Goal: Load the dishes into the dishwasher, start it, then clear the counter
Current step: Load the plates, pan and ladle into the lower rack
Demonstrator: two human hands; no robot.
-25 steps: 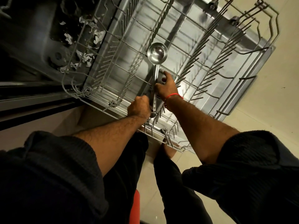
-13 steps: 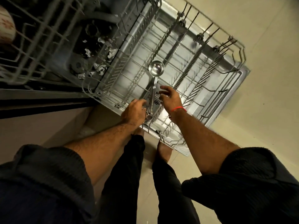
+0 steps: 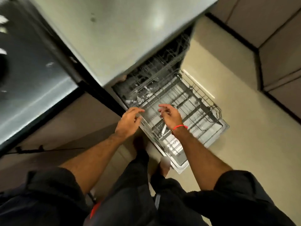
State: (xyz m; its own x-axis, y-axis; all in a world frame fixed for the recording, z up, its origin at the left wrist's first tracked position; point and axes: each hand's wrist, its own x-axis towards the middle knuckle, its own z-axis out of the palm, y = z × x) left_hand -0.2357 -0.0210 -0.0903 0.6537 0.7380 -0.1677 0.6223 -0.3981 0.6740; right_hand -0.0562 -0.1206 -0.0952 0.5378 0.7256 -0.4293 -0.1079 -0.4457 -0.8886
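Beige floor tiles (image 3: 244, 160) surround the pulled-out grey wire dishwasher rack (image 3: 195, 101); above it left hand (image 3: 128, 123) and right hand (image 3: 170, 117) hover, fingers spread, holding nothing.

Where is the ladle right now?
In the head view, the ladle lies in the pulled-out lower rack, mostly hidden beneath the right hand, just right of the left hand.

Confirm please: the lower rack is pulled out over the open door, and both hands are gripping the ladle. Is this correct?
Not quite. The lower rack is pulled out over the open door, but in the head view the left hand and right hand hover open above it, gripping nothing.
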